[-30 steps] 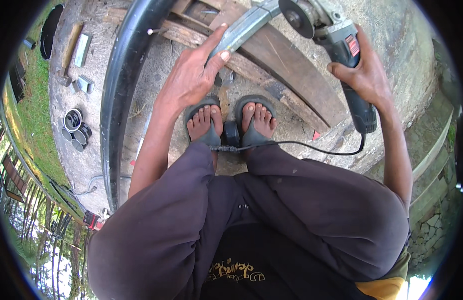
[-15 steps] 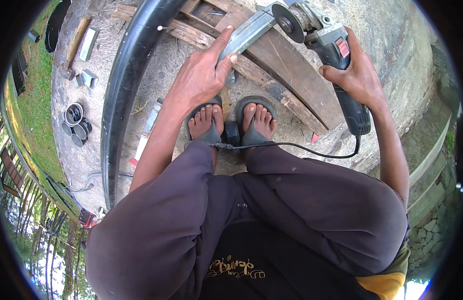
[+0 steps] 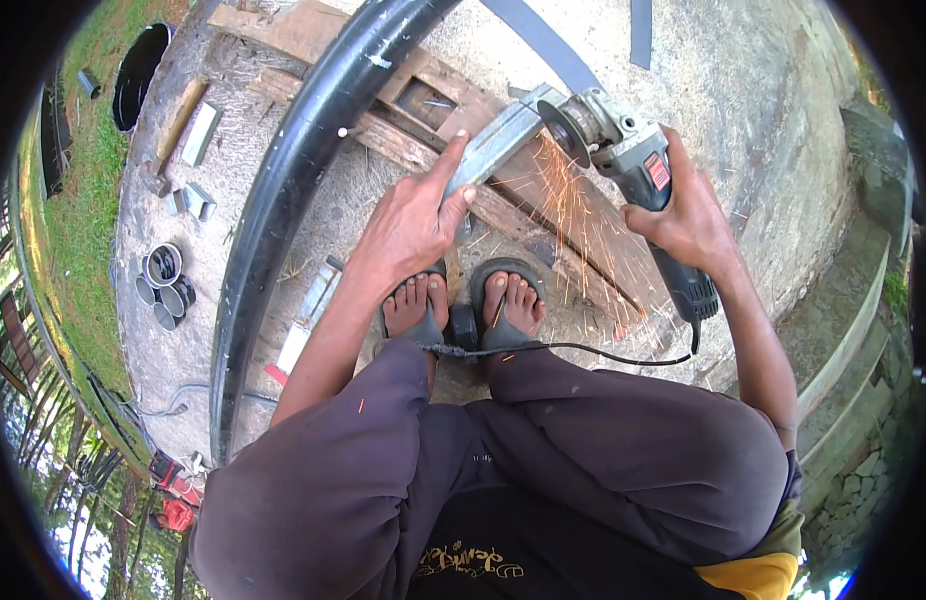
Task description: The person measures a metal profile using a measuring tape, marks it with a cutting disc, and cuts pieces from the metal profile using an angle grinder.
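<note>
My left hand (image 3: 413, 215) is closed on a piece of grey metal channel (image 3: 498, 140), pressing it down over the wooden boards. Its thumb lies along one side and the index finger stretches along the other. My right hand (image 3: 688, 215) is wrapped round the body of an angle grinder (image 3: 643, 170). The grinder's dark disc (image 3: 563, 133) meets the far end of the channel. Orange sparks (image 3: 568, 195) spray from there down toward my feet. A black power cord (image 3: 593, 352) runs from the grinder's rear across my shins.
A long curved black pipe (image 3: 283, 165) arcs past my left side. Wooden boards (image 3: 573, 240) lie beneath the channel. At left are a hammer (image 3: 180, 125), short metal offcuts (image 3: 198, 200) and several round black pipe pieces (image 3: 165, 265). My sandalled feet (image 3: 508, 300) stand close to the sparks.
Sparks now fly from the disc, where none showed before. The grinder's disc has come against the channel's end. The view has shifted, showing more ground at the far side.
</note>
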`<state>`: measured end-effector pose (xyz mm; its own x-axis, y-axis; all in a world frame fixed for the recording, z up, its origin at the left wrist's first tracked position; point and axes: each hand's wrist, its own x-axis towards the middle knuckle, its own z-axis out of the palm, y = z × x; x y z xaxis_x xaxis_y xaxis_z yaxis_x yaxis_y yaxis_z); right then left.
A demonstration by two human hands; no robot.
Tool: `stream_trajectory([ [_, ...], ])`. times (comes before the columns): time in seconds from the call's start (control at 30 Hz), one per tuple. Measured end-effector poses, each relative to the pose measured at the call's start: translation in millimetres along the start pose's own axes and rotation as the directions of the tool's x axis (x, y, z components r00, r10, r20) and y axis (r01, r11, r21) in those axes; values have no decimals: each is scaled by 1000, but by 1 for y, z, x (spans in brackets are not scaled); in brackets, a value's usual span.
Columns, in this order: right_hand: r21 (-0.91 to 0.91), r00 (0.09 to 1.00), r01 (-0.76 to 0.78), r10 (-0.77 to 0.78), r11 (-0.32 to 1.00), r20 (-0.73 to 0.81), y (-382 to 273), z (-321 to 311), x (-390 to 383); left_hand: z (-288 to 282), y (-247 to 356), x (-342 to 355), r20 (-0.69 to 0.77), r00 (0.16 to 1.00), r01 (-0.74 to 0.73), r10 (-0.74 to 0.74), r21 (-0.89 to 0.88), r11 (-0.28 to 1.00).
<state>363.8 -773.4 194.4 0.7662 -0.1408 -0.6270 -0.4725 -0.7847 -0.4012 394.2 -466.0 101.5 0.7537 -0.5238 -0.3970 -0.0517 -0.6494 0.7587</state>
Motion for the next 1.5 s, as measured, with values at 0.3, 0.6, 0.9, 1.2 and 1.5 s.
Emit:
stream_trajectory([
  [0.3,-3,1000,16,-16,1000,-14,9,4,1,4,-3,0,-40,997,-70,70,19,997],
  [0.6,249,972,3,56,969,-228,32,9,-21,11,-35,-32,-211,974,-25,81,255,967],
  [0.9,635,867,75,265,769,-423,60,38,-36,-19,54,47,-193,799,-400,570,537,742],
  [1.2,743,797,170,354,647,-490,57,49,-52,57,76,165,283,914,-404,290,695,595],
  [1.5,384,670,178,174,906,-721,32,50,-57,-28,88,111,-68,991,-120,116,-838,532],
])
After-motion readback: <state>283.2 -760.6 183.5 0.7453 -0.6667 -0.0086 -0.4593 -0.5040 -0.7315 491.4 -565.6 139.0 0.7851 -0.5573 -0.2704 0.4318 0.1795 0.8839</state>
